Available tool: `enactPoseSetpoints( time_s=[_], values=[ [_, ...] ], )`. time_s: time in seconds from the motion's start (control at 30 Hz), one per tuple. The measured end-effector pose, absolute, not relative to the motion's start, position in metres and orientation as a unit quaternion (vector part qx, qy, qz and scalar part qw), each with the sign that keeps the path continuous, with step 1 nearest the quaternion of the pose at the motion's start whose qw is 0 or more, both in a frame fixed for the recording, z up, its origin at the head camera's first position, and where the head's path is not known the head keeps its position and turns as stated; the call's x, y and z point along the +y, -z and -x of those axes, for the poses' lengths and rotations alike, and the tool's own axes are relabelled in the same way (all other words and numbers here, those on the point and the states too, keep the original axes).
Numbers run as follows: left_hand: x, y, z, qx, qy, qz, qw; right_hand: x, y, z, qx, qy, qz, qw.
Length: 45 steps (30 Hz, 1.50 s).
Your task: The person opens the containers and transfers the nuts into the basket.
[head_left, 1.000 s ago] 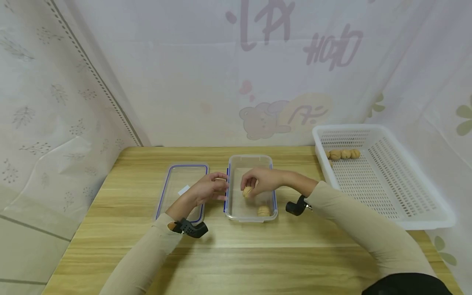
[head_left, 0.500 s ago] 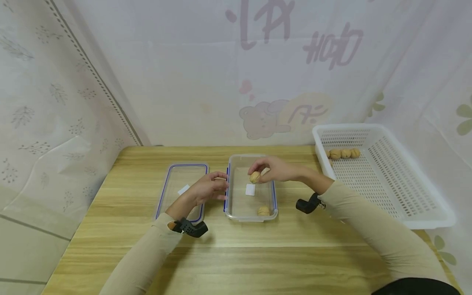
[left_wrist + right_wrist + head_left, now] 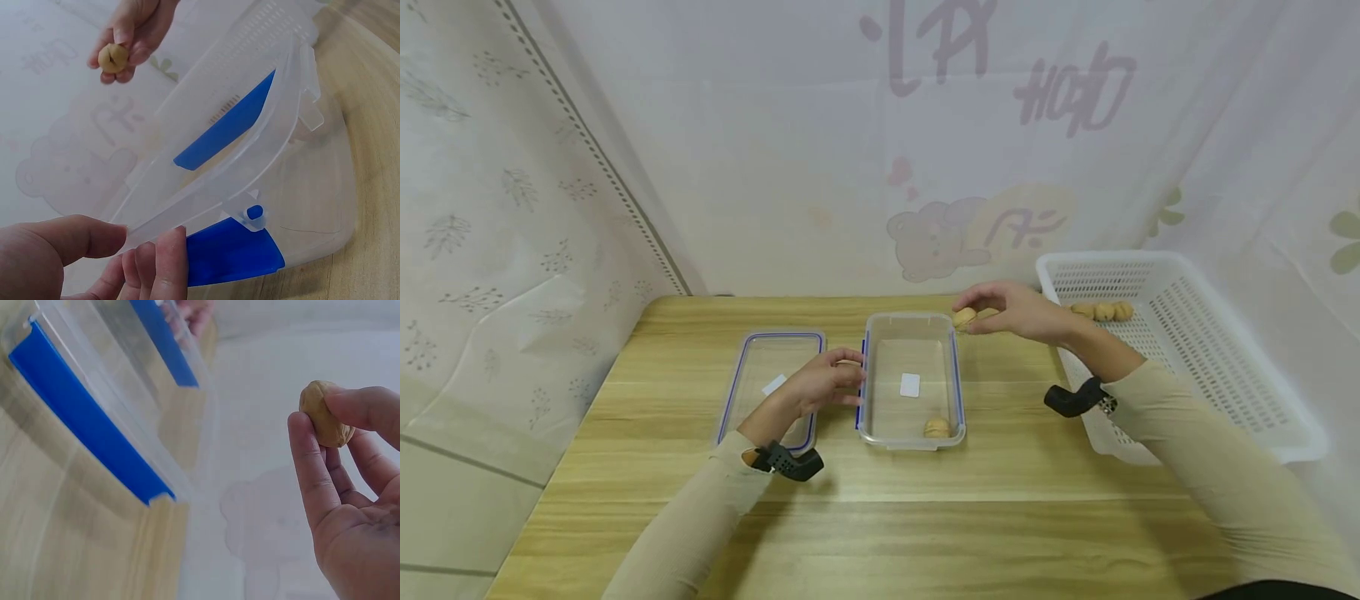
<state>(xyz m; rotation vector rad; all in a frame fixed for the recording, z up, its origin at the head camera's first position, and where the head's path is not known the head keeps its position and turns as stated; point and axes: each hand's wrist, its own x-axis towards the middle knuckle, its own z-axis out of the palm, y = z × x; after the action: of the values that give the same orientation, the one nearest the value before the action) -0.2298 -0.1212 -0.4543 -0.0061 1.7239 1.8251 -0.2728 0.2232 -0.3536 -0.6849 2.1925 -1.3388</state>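
My right hand (image 3: 1011, 312) pinches a walnut (image 3: 325, 415) between thumb and fingertips, just beyond the far right corner of the clear plastic food container (image 3: 880, 421). That container has blue side latches, and one walnut (image 3: 937, 427) lies in its near right corner. A white label (image 3: 910, 385) shows on its bottom. Against the container's left side rest the fingertips of my left hand (image 3: 820, 385); the left wrist view shows thumb (image 3: 103, 239) and fingers (image 3: 170, 265) at the rim and the blue latch (image 3: 237, 253). The container's lid (image 3: 767, 350) lies partly under my left hand and wrist.
At the right stands a white plastic basket (image 3: 1232, 333) with slotted walls, partly covered by my right forearm. Several walnuts (image 3: 1103, 311) sit in a row at its far left corner. A printed cloth (image 3: 790, 167) hangs behind the wooden table (image 3: 880, 533).
My right hand has lifted the walnut from inside the container and carried it away and to the right, past the far right corner. The left hand has stayed at the container's side.
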Motion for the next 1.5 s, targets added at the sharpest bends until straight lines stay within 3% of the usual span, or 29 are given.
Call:
enactPoseSetpoints(
  time_s=[0.7,1.5],
  values=[
    [-0.120,0.454,0.233,0.654,-0.690,0.006,0.310,0.329,0.342,0.275,0.834,0.517,0.140,0.136],
    [-0.120,0.456,0.233,0.657,-0.687,-0.005,0.310,0.405,0.395,0.297,0.920,0.358,0.115,0.110]
  ],
)
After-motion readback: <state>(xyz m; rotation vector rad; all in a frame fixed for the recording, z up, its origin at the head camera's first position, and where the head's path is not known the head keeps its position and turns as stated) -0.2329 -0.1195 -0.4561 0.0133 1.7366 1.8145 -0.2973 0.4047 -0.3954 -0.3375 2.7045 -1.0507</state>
